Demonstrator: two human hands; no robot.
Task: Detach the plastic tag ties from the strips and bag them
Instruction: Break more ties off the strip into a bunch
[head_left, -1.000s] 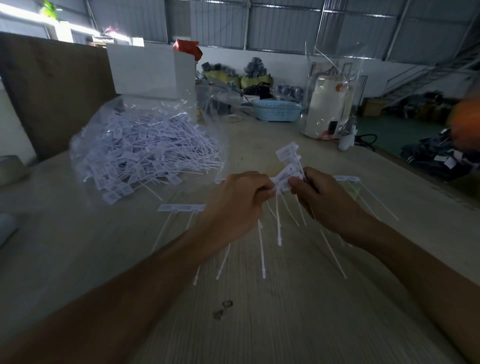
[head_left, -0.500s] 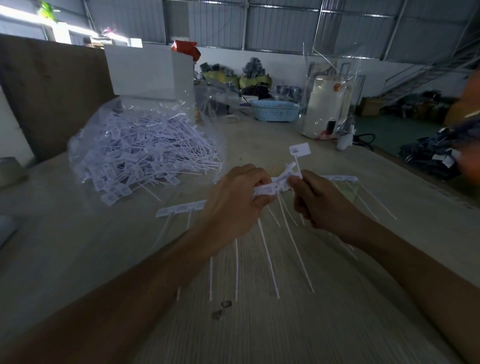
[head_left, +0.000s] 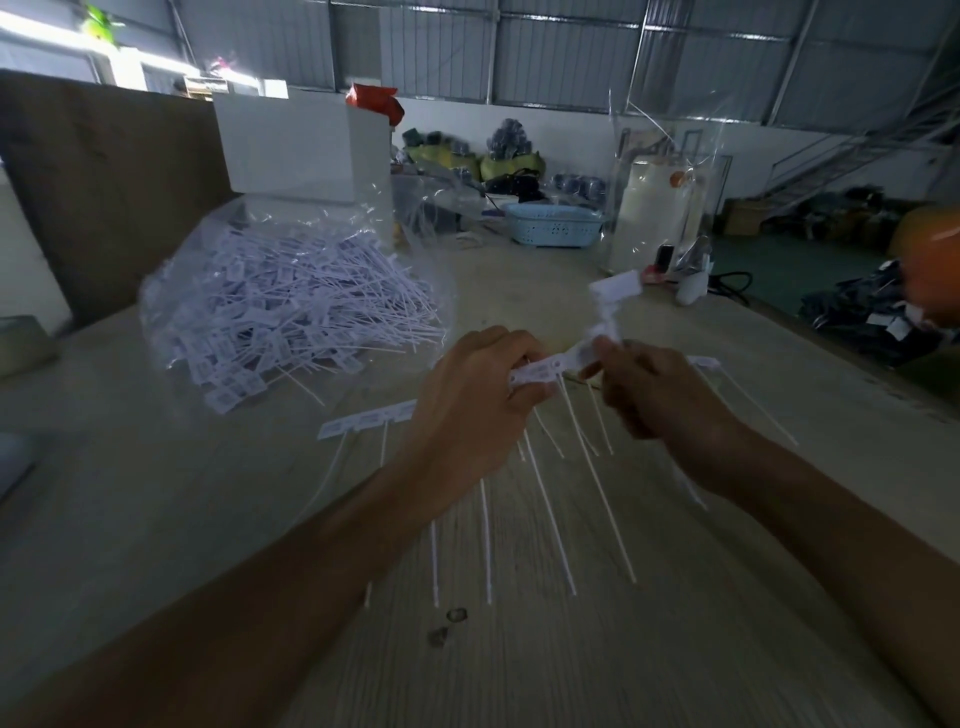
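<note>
Two hands pinching one strip (head_left: 540, 370), left hand (head_left: 478, 395), right hand (head_left: 660, 395), pale wooden table (head_left: 675, 649), dim metal-walled warehouse.

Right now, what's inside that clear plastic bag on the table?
The clear plastic bag holds a heap of loose white tag ties; anything beneath the heap is covered.

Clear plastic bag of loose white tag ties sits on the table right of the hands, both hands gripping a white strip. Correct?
Not quite. In the head view the clear plastic bag of loose white tag ties sits left of the hands, not right. Left hand and right hand do both grip the white strip.
</note>
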